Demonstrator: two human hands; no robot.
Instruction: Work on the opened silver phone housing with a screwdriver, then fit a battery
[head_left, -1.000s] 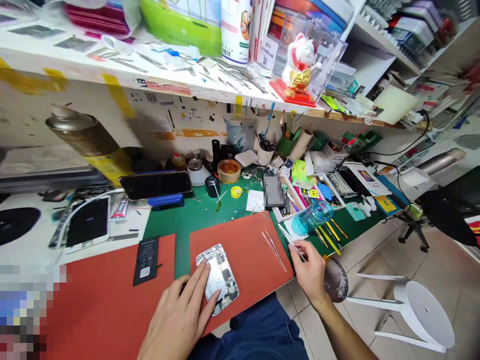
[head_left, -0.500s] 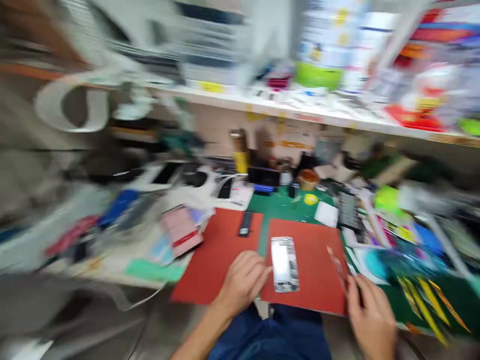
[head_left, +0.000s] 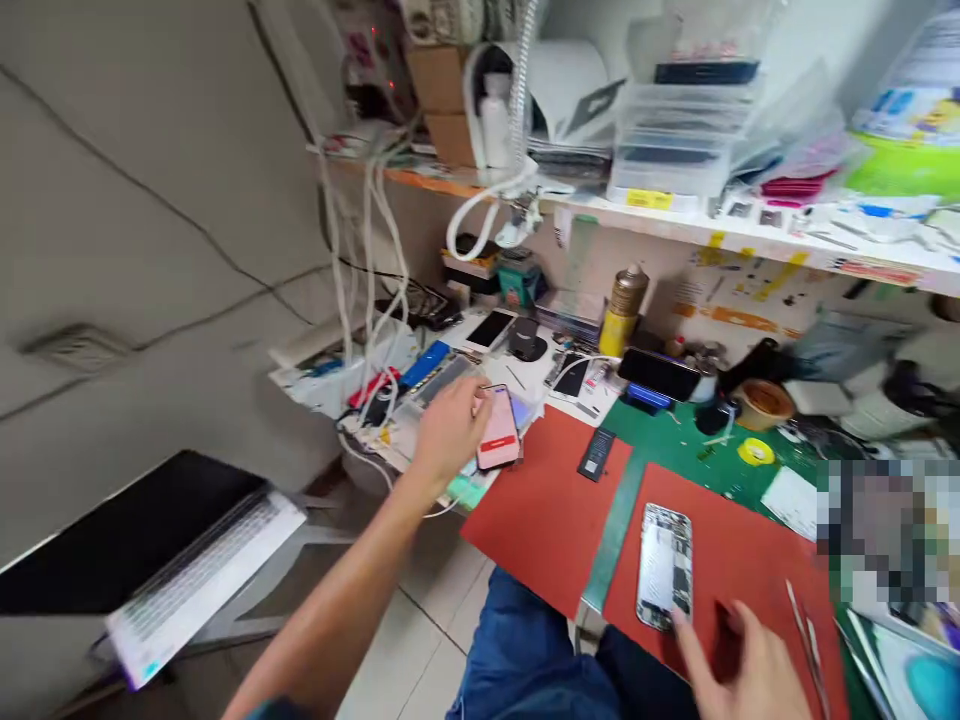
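Observation:
My left hand [head_left: 454, 425] reaches to the left side of the table, its bent fingers at the upper left edge of a smartphone [head_left: 499, 430] with a lit pink screen. Its fingertips are partly hidden, and I cannot tell whether they grip the phone. My right hand [head_left: 742, 660] is open, fingers apart, with a fingertip at the lower edge of an opened phone [head_left: 664, 570] whose inner parts show. That opened phone lies on the right red mat [head_left: 735, 540]. Metal tweezers [head_left: 808, 645] lie right of my right hand. A black phone battery [head_left: 597, 453] rests on the left red mat [head_left: 540, 520].
A laptop [head_left: 195, 580] stands open at lower left. Behind the mats are a yellow spray can [head_left: 619, 310], a dark phone on a stand [head_left: 660, 378] and a wooden bowl [head_left: 763, 400]. A shelf [head_left: 675, 220] with plastic boxes overhangs the table, and white cables [head_left: 375, 260] hang at its left.
The view has swung left. My left hand has moved from beside the opened phone to the pink-screened smartphone. My right hand has let go of the tweezers and come to the opened phone.

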